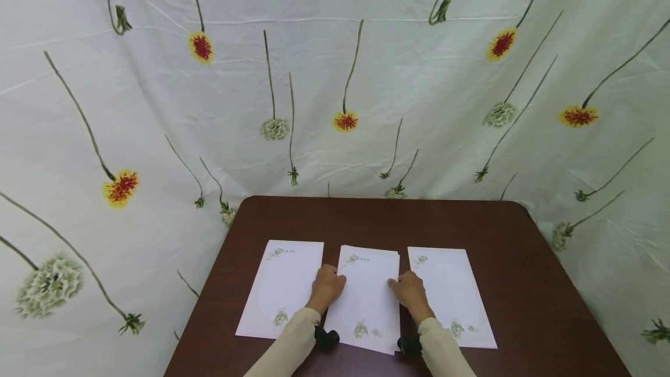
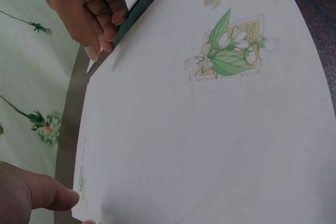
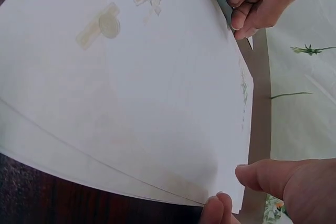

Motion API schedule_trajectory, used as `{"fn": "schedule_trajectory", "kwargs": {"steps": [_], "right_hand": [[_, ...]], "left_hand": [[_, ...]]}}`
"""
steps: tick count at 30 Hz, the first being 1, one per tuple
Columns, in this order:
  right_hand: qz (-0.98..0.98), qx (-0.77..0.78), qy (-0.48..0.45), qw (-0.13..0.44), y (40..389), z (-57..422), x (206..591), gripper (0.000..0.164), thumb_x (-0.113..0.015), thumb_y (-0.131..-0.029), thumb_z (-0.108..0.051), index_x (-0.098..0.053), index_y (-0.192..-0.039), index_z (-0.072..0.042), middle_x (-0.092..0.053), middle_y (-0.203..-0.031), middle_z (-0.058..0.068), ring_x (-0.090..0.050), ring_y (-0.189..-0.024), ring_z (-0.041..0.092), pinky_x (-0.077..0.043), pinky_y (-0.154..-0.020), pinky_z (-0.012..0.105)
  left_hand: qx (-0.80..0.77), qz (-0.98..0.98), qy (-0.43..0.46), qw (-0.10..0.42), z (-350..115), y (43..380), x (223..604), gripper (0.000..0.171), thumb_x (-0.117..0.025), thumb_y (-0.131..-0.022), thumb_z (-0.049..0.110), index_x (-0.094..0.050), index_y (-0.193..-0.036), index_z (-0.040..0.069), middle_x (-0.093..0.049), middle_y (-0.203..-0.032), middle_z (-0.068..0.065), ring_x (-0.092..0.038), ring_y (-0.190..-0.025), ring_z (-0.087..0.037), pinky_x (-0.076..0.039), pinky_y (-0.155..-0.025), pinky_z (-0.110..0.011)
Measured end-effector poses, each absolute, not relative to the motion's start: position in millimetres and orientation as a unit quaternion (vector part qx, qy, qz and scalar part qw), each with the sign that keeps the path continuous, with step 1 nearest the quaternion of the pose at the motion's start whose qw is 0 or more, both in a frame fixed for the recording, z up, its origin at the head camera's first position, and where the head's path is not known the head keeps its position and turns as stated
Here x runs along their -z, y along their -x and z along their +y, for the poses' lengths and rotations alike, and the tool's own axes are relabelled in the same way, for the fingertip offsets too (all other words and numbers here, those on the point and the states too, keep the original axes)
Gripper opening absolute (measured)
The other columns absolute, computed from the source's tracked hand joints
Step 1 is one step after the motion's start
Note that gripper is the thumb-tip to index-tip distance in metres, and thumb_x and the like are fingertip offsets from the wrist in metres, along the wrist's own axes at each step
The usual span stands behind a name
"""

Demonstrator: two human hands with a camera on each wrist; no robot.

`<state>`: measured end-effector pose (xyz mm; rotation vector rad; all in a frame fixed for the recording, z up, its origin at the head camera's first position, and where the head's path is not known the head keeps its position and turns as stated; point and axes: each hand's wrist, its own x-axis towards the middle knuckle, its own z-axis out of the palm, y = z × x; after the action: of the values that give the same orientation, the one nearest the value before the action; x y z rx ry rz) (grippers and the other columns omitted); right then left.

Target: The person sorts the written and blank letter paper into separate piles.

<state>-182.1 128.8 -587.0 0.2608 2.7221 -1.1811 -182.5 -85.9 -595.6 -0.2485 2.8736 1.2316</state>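
Note:
A small stack of printed letter paper (image 1: 366, 301) lies in the middle of the table, its sheets slightly fanned at the right and lower edges. Pale flowers and a stamp-like print decorate the top sheet (image 2: 157, 119). My left hand (image 1: 327, 287) holds the stack's left edge, thumb (image 2: 58, 196) at the margin. Opposite it, my right hand (image 1: 410, 291) pinches the right edge, with thumb (image 3: 262, 177) and fingertips (image 3: 218, 207) at the border. Part of each hand's fingers is hidden. Similar paper lies at the left (image 1: 290, 284) and at the right (image 1: 450, 295).
The dark brown table (image 1: 377, 220) has rounded far corners. Behind it hangs a pale cloth (image 1: 429, 74) printed with flowers and stems. Black wrist devices (image 1: 327, 339) sit close to the stack's lower corners.

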Motion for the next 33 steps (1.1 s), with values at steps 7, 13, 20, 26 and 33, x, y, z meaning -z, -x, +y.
{"fn": "schedule_trajectory", "kwargs": {"steps": [7,13,20,26,33], "right_hand": [[0.904,0.409,-0.092,0.079,180.9,128.9,587.1,0.037,-0.066,-0.091,-0.016,-0.061,-0.104,0.018,-0.064,-0.094,0.026,-0.064,-0.081,0.035,-0.053,-0.073,0.048],[0.898,0.421,-0.096,0.080,180.0,128.6,587.2,0.037,-0.066,-0.090,-0.016,-0.062,-0.104,0.018,-0.064,-0.097,0.028,-0.064,-0.083,0.036,-0.053,-0.074,0.049],[0.901,0.412,-0.112,0.074,180.0,128.8,587.2,0.043,-0.063,-0.092,-0.016,-0.054,-0.114,0.019,-0.060,-0.107,0.033,-0.062,-0.096,0.044,-0.051,-0.081,0.051],[0.898,0.421,-0.107,0.069,182.3,127.9,586.6,0.043,-0.058,-0.093,-0.016,-0.056,-0.114,0.021,-0.060,-0.109,0.035,-0.061,-0.097,0.044,-0.050,-0.082,0.052],[0.877,0.456,-0.123,0.085,182.6,125.0,590.4,0.043,-0.056,-0.094,-0.016,-0.054,-0.115,0.021,-0.059,-0.107,0.034,-0.060,-0.092,0.039,-0.050,-0.078,0.050]], "left_hand": [[-0.398,0.914,0.079,-0.007,-87.0,183.8,600.4,0.024,-0.064,-0.084,0.006,-0.064,-0.100,-0.012,-0.063,-0.095,-0.021,-0.062,-0.093,-0.039,-0.048,-0.081,-0.056],[-0.413,0.907,0.083,-0.003,-86.7,181.5,601.5,0.019,-0.064,-0.087,0.006,-0.056,-0.099,-0.005,-0.053,-0.093,-0.016,-0.054,-0.089,-0.034,-0.043,-0.081,-0.054],[-0.407,0.908,0.099,0.002,-87.3,180.9,602.2,0.024,-0.066,-0.088,0.009,-0.054,-0.105,-0.004,-0.051,-0.098,-0.016,-0.053,-0.091,-0.037,-0.041,-0.083,-0.055],[-0.404,0.911,0.080,0.000,-85.8,182.4,600.6,0.023,-0.064,-0.089,0.008,-0.058,-0.105,-0.007,-0.054,-0.096,-0.016,-0.053,-0.098,-0.036,-0.040,-0.085,-0.058],[-0.417,0.905,0.087,0.018,-83.7,183.3,601.5,0.025,-0.062,-0.089,0.008,-0.061,-0.106,-0.009,-0.059,-0.098,-0.019,-0.056,-0.101,-0.039,-0.042,-0.087,-0.058]]}}
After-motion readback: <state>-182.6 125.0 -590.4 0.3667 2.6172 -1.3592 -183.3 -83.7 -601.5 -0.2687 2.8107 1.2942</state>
